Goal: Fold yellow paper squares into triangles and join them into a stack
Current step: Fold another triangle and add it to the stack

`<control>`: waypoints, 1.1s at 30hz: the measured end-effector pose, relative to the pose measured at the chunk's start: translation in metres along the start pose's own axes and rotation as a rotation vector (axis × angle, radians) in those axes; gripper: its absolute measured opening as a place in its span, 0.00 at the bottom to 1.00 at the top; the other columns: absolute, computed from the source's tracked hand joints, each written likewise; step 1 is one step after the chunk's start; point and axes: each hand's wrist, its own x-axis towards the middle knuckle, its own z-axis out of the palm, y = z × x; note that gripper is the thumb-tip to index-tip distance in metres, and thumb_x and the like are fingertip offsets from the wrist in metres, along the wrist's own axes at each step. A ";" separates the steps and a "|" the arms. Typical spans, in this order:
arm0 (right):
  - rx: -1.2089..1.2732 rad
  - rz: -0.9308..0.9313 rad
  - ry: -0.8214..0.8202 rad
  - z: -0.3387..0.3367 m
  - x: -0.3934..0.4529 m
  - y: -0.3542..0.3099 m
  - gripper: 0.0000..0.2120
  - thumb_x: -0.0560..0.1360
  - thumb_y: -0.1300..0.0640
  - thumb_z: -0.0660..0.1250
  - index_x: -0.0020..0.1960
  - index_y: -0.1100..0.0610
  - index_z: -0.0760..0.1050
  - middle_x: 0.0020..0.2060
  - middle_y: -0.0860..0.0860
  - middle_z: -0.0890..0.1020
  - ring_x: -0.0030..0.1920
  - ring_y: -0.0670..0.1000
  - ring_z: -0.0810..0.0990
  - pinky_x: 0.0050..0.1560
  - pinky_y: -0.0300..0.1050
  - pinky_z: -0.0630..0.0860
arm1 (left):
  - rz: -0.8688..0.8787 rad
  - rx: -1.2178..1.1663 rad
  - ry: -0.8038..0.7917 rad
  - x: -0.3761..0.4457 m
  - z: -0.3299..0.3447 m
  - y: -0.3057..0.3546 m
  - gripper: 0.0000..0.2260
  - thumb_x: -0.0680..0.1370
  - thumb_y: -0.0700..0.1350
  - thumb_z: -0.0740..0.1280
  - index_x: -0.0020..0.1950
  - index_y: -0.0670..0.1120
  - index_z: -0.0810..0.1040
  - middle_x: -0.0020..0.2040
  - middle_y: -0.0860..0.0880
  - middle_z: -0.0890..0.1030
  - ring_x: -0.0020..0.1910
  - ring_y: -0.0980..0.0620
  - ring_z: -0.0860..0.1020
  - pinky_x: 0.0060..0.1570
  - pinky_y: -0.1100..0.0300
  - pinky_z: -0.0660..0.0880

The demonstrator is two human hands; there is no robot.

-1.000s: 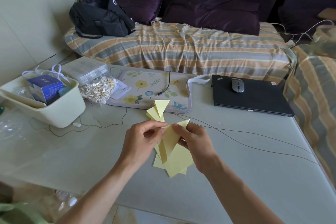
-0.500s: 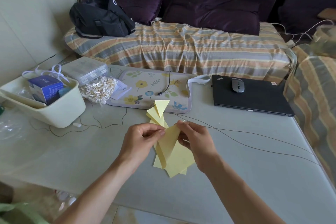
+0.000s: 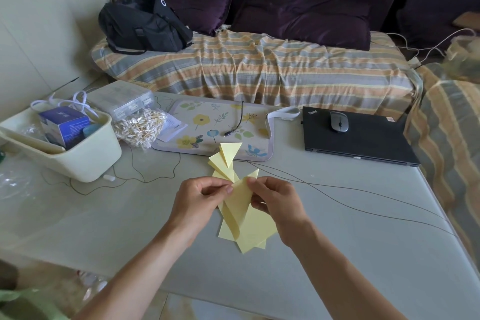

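My left hand (image 3: 198, 199) and my right hand (image 3: 276, 201) both pinch one yellow paper square (image 3: 239, 202), held just above the table and bent over along a fold. Under it on the table lie loose flat yellow squares (image 3: 255, 235). Beyond my hands, a chain of folded yellow triangles (image 3: 226, 158) lies joined together, with its top triangle pointing toward me.
A floral mat (image 3: 207, 125) and a closed black laptop (image 3: 358, 138) with a mouse (image 3: 339, 121) lie at the table's back. A cream bin (image 3: 78, 156) and a bag of cotton swabs (image 3: 141, 127) sit left. Thin cables (image 3: 363, 200) cross the table on the right.
The sheet's top corner has been brought down and my fingertips have closed in toward each other on it. The triangle chain and loose squares have not moved.
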 end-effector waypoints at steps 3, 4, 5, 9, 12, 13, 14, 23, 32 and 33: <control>0.004 -0.002 0.025 0.000 0.000 -0.002 0.08 0.78 0.55 0.73 0.44 0.59 0.84 0.35 0.50 0.84 0.36 0.46 0.81 0.49 0.43 0.81 | 0.005 -0.004 0.010 -0.001 0.001 0.000 0.03 0.76 0.44 0.75 0.47 0.50 0.88 0.41 0.50 0.88 0.47 0.46 0.86 0.57 0.45 0.81; 0.026 0.012 0.014 -0.001 -0.001 -0.002 0.08 0.77 0.55 0.73 0.44 0.59 0.84 0.36 0.51 0.84 0.36 0.47 0.81 0.50 0.43 0.82 | 0.012 -0.012 0.020 -0.001 0.002 0.000 0.03 0.76 0.43 0.75 0.48 0.50 0.88 0.41 0.50 0.88 0.46 0.48 0.85 0.56 0.47 0.81; 0.048 0.033 -0.009 0.000 -0.001 -0.002 0.07 0.77 0.54 0.73 0.44 0.58 0.84 0.36 0.51 0.84 0.37 0.47 0.81 0.50 0.43 0.82 | 0.016 -0.023 0.033 -0.001 0.002 0.000 0.03 0.77 0.43 0.75 0.48 0.49 0.88 0.41 0.49 0.88 0.44 0.51 0.85 0.54 0.49 0.81; 0.068 0.093 -0.072 0.002 -0.002 0.000 0.07 0.76 0.53 0.74 0.46 0.58 0.85 0.41 0.54 0.85 0.42 0.50 0.83 0.52 0.44 0.82 | 0.001 -0.101 0.065 -0.001 0.001 0.003 0.03 0.77 0.41 0.74 0.49 0.47 0.87 0.42 0.46 0.88 0.40 0.56 0.82 0.49 0.57 0.80; 0.051 0.070 -0.062 0.002 -0.003 -0.001 0.07 0.75 0.54 0.74 0.45 0.58 0.85 0.41 0.53 0.86 0.42 0.50 0.83 0.52 0.44 0.82 | -0.007 -0.116 0.060 0.000 0.002 0.003 0.03 0.77 0.41 0.74 0.49 0.46 0.87 0.43 0.45 0.88 0.41 0.54 0.83 0.51 0.56 0.81; 0.043 0.061 -0.054 0.002 -0.003 -0.002 0.07 0.75 0.54 0.75 0.45 0.58 0.85 0.40 0.53 0.86 0.41 0.49 0.83 0.51 0.44 0.82 | -0.007 -0.116 0.063 0.000 0.002 0.002 0.03 0.77 0.41 0.74 0.49 0.47 0.87 0.43 0.45 0.88 0.41 0.54 0.82 0.51 0.55 0.81; 0.038 0.055 -0.048 0.003 -0.003 -0.002 0.07 0.75 0.54 0.75 0.45 0.58 0.85 0.40 0.53 0.86 0.41 0.50 0.83 0.51 0.44 0.82 | -0.006 -0.117 0.070 -0.001 0.002 0.002 0.03 0.77 0.41 0.74 0.49 0.47 0.87 0.42 0.46 0.88 0.41 0.54 0.82 0.50 0.55 0.81; 0.014 0.073 -0.104 0.005 -0.003 0.005 0.12 0.74 0.54 0.76 0.49 0.64 0.85 0.49 0.62 0.86 0.45 0.54 0.84 0.56 0.49 0.82 | -0.017 -0.161 0.132 0.002 0.002 -0.001 0.03 0.77 0.41 0.74 0.49 0.48 0.87 0.42 0.48 0.88 0.42 0.54 0.84 0.55 0.52 0.80; -0.013 0.105 -0.165 0.007 -0.005 0.004 0.08 0.75 0.55 0.75 0.48 0.60 0.87 0.47 0.59 0.87 0.44 0.52 0.84 0.58 0.50 0.82 | -0.027 -0.196 0.198 0.004 0.000 -0.003 0.04 0.77 0.41 0.74 0.50 0.46 0.87 0.40 0.51 0.87 0.40 0.56 0.83 0.53 0.55 0.81; -0.026 0.104 -0.162 0.007 -0.006 0.004 0.07 0.75 0.55 0.75 0.47 0.59 0.87 0.45 0.59 0.87 0.42 0.52 0.83 0.57 0.50 0.82 | -0.030 -0.198 0.204 0.005 0.000 -0.003 0.04 0.77 0.41 0.74 0.50 0.46 0.87 0.40 0.51 0.87 0.41 0.56 0.84 0.54 0.54 0.82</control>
